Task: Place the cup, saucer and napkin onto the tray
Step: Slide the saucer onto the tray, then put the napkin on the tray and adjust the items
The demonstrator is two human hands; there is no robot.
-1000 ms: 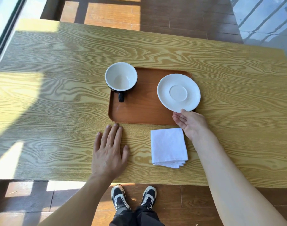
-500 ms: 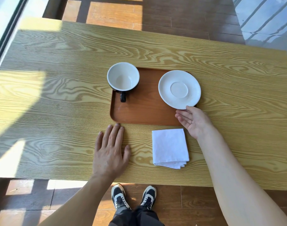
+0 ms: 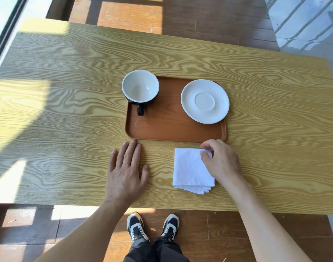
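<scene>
Napkin (image 3: 192, 170) step: cup (image 3: 140, 86), saucer (image 3: 205, 101) sit on tray (image 3: 173, 133); right hand (image 3: 221, 160) fingers pinched on its far corner, left hand (image 3: 125, 172) flat, fingers spread; next needs lift onto tray

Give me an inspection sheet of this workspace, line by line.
Surface: wooden table, part sunlit, part shaded.
Job's things: cup upright and empty at the far left corner of the tray; saucer on the tray's right side, overhanging its edge; folded white napkin on the table, beside the tray's near edge.
Clutter: nothing seen.
Hands: left hand flat on the table, empty; right hand pinching the napkin's far right corner.
Cables: nothing seen.
Surroundings: brown tiled floor; the person's shoes below the table edge.
</scene>
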